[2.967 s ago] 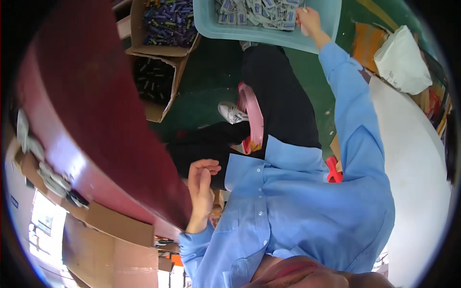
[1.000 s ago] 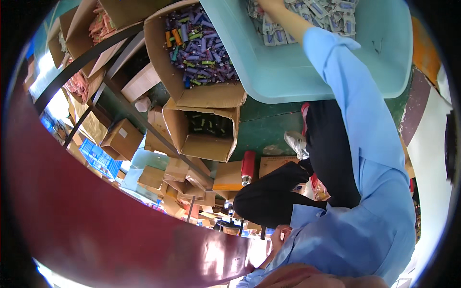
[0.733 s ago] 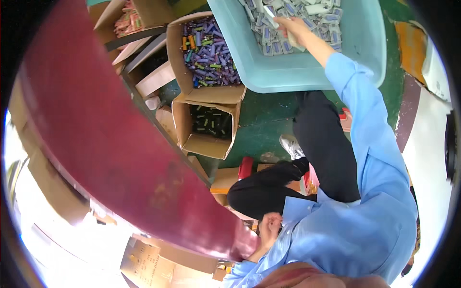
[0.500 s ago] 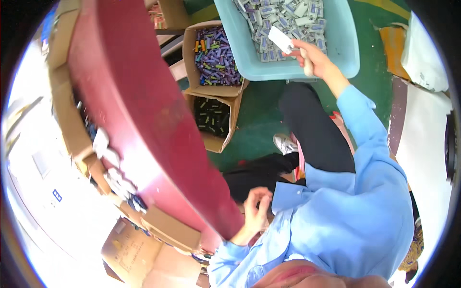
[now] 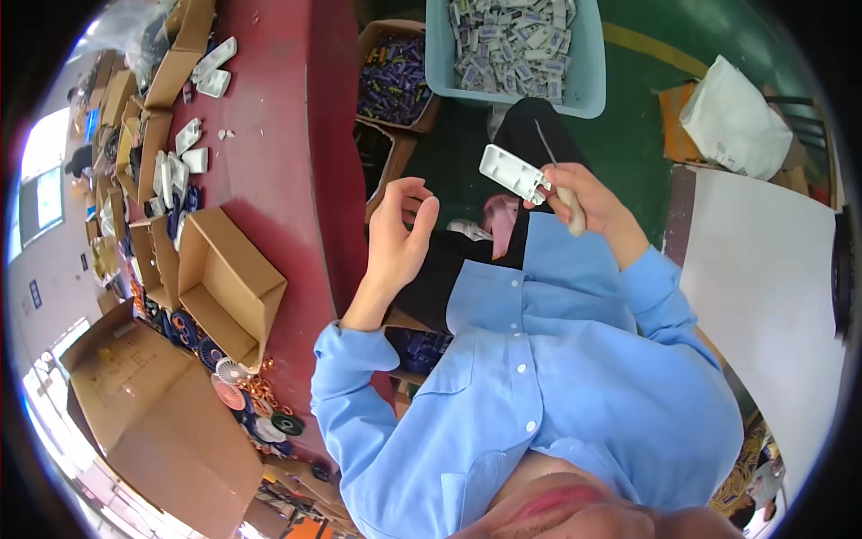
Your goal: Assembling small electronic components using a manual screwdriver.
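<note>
Bin (image 5: pixel 588 67) far, left hand (image 5: pixel 401 238) loosely open at left, and here's the right hand (image 5: pixel 588 198), nearer, gripping tool (image 5: pixel 572 214) and casing (image 5: pixel 508 169), light and stiff by its looks, best held by its sides, tabs (image 5: pixel 540 190), small from here, perhaps fragile.

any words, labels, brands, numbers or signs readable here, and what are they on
None is readable.
Large cardboard box: faint print, too blurred.
White bag: faint marks, too small.
Blue wall sign: too small.
White plastic piece in the right hand: no lettering visible.
</note>
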A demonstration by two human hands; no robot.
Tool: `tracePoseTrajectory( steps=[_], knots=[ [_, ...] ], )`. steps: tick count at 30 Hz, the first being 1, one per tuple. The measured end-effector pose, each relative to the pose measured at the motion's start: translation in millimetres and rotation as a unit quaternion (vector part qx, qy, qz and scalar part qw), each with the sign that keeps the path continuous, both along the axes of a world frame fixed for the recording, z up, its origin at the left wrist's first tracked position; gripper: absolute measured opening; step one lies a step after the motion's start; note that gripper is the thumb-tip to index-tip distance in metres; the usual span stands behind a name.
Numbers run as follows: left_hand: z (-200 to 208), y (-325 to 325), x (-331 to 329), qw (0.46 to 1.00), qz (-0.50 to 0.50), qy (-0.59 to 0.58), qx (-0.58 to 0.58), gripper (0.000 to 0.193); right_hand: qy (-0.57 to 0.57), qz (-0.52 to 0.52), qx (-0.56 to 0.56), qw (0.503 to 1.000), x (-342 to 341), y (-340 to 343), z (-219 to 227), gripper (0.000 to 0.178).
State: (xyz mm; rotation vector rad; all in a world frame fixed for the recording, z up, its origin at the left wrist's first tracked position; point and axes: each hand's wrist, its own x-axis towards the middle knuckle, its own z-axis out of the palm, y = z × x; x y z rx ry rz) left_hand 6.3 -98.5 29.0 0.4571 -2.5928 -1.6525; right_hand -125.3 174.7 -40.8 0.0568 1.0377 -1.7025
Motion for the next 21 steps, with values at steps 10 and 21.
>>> tracePoseTrajectory(
  steps=[10,21],
  knots=[
    [0,4,0,0.995,-0.063,-0.032,-0.069,0.030,0.035,-0.240,0.208,0.948,-14,81,-28,0.042],
    [14,-7,-9,0.964,-0.153,-0.043,-0.215,0.035,-0.098,-0.249,0.184,0.946,-214,18,-145,0.026]
  ],
)
